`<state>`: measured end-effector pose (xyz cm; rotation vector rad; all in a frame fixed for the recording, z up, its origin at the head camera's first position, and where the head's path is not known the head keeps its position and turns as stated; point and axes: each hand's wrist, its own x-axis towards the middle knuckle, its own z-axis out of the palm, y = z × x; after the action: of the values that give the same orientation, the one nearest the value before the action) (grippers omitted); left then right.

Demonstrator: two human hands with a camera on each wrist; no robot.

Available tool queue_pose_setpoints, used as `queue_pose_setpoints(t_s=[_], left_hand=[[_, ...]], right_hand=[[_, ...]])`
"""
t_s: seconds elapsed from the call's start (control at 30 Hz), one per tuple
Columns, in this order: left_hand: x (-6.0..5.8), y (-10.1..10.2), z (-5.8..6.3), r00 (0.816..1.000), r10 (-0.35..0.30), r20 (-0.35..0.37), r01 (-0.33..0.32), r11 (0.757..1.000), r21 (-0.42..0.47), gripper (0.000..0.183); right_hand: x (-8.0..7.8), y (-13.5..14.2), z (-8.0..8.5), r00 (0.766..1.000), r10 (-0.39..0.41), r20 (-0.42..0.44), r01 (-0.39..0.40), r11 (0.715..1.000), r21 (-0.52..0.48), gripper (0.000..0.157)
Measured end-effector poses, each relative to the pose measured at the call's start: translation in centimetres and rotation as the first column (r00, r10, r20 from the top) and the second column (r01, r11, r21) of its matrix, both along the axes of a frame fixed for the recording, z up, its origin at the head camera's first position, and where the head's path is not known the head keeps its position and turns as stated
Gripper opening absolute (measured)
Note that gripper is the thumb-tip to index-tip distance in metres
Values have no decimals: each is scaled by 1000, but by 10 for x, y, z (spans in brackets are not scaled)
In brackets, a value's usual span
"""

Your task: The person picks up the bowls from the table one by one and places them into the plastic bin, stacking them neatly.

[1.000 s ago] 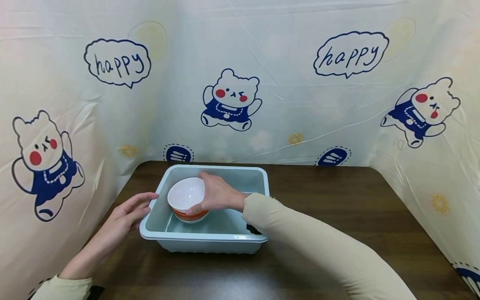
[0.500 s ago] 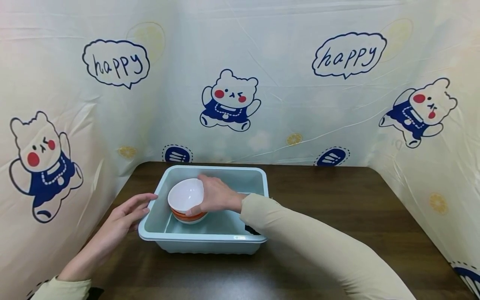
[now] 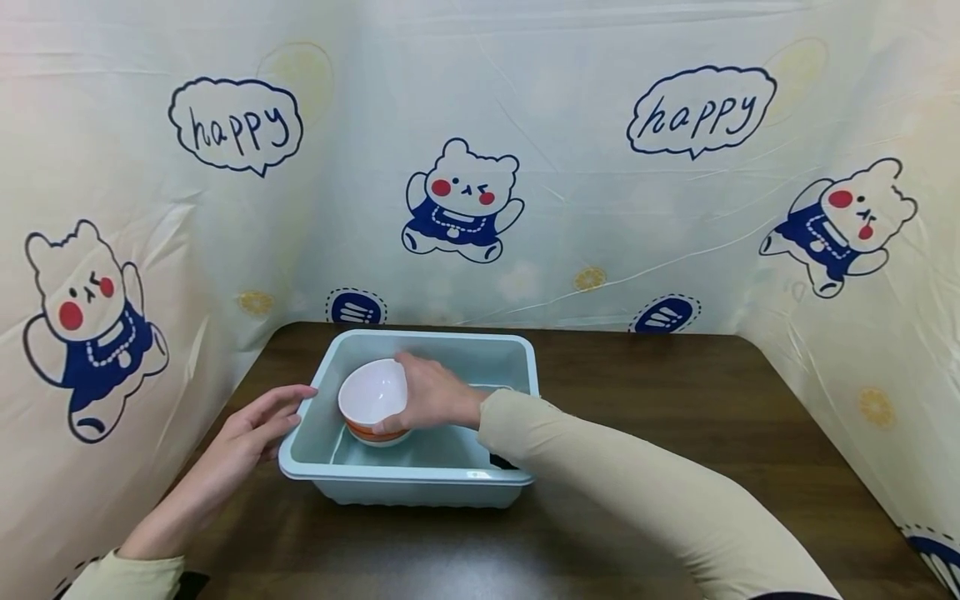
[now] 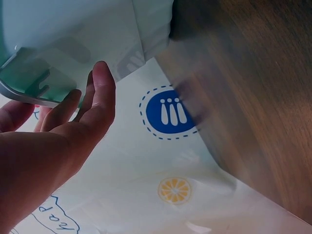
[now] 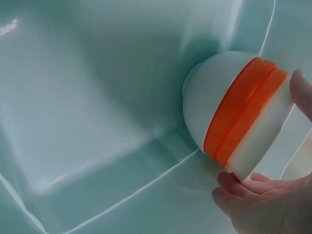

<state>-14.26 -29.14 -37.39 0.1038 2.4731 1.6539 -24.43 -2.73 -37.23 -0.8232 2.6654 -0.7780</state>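
Observation:
In the head view, my right hand holds a white bowl by its rim, thumb on the near side and fingers on the far side. The bowl sits nested in another white bowl; two orange bands lie against each other in the right wrist view. The stack stands in the left part of a light blue plastic tub. My left hand rests at the tub's left rim, its fingers extended along the outside wall in the left wrist view.
The tub stands on a dark brown wooden table, left of its middle. A pale cloth with printed bears and lettering hangs around the back and sides. My right forearm crosses the tub's right rim.
My right hand has lowered the upper bowl slightly, and the orange bands now sit closer together. The left hand stays at the tub's rim.

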Motion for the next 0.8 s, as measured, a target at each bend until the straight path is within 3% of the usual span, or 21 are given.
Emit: queue_pose_setpoints(t_s=[0.33, 0.8], left_hand=[[-1, 0, 0, 1000, -6, 2, 6, 1000, 5, 48], [-1, 0, 0, 1000, -5, 6, 5, 1000, 16, 48]], right_hand=[[4, -1, -1, 999, -24, 28, 22, 998, 61, 95], [6, -2, 1, 998, -45, 38, 42, 996, 79, 93]])
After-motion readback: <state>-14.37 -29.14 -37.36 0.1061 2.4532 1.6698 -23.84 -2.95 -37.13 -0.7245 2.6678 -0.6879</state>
